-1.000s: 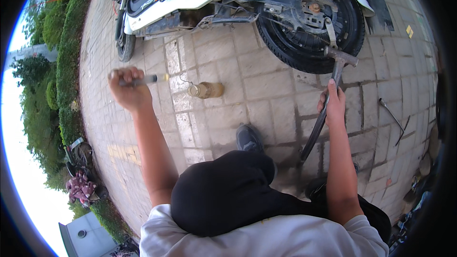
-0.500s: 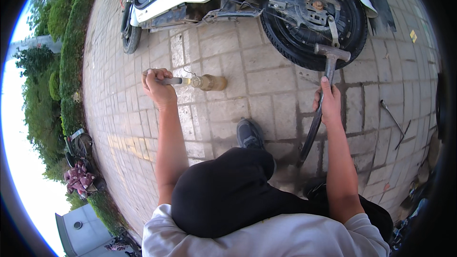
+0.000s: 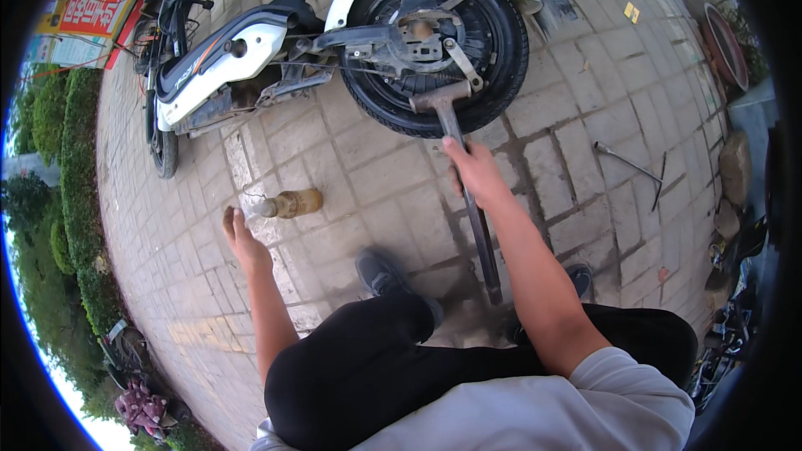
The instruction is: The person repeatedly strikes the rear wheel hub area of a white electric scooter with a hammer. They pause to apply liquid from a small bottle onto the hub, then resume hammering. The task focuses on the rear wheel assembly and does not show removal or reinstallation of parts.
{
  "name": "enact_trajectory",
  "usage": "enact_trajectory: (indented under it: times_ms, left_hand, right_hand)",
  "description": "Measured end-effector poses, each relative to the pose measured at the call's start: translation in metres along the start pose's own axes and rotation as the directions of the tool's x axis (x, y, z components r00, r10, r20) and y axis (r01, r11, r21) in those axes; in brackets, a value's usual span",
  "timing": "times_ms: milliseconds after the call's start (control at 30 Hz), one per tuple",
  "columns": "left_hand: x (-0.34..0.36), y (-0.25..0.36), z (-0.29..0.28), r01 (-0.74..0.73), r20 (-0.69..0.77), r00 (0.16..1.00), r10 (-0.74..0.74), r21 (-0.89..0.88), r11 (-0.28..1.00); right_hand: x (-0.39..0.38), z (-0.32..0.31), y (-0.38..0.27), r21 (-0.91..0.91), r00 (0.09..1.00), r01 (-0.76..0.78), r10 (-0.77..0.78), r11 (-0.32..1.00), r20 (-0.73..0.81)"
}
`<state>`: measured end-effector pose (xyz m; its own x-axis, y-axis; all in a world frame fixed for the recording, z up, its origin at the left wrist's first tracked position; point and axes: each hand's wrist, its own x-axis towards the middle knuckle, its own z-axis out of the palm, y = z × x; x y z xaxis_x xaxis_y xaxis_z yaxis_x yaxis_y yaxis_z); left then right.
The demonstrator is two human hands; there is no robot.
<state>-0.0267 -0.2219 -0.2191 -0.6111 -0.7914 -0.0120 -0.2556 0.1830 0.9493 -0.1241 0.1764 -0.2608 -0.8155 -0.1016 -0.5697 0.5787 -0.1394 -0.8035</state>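
A glass bottle [image 3: 299, 203] of yellowish-brown liquid stands on the paving, its neck toward my left hand. A pale syringe-like tube [image 3: 266, 208] is at its mouth, with a thin wire loop beside the neck. My left hand [image 3: 242, 234] is right beside the tube's end, fingers stretched out and seemingly off it. My right hand [image 3: 476, 171] is wrapped round the dark handle of a hammer [image 3: 441, 98], close below its metal head. The hammer's head overlaps the lower rear tyre [image 3: 494, 104] in the view; whether they touch I cannot tell.
A white and black electric scooter [image 3: 230, 58] with exposed rear parts fills the far side. A long wrench [image 3: 626, 160] and a thin rod [image 3: 659, 182] lie on the paving at right, near stones [image 3: 735, 169]. My shoe [image 3: 380, 271] is between bottle and hammer.
My view has turned, so the scooter, bottle and hammer sit further left. My left hand gripped the syringe before; now its fingers are straighter beside it. My right hand still holds the hammer.
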Motion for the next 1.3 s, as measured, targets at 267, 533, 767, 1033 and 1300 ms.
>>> enact_trajectory:
  times_ms: [267,533,767,1033,1300]
  left_hand:
    - [-0.028,0.118,-0.022,-0.114,0.179,0.976,0.121,-0.048,0.992]
    - [-0.092,0.259,0.032,-0.584,0.977,0.209,0.042,0.090,0.806]
    - [-0.128,0.289,0.054,-0.664,0.957,-0.192,-0.219,0.037,0.747]
    - [0.028,0.164,0.210,-0.927,0.822,0.351,0.449,0.238,0.290]
    - [0.081,0.143,0.218,-0.882,0.886,0.388,0.252,0.278,0.380]
  right_hand:
    - [-0.013,-0.065,-0.034,0.400,0.858,0.316,-0.079,0.860,-0.507]
    - [-0.014,0.001,0.035,-0.327,0.998,-0.067,0.067,0.943,-0.009]
    - [-0.024,0.063,0.014,-0.470,0.873,0.067,0.177,0.880,0.455]
    - [-0.006,-0.016,0.002,0.215,0.989,0.071,-0.041,0.974,-0.141]
    - [-0.007,-0.092,-0.030,0.640,0.846,0.341,0.072,0.689,-0.528]
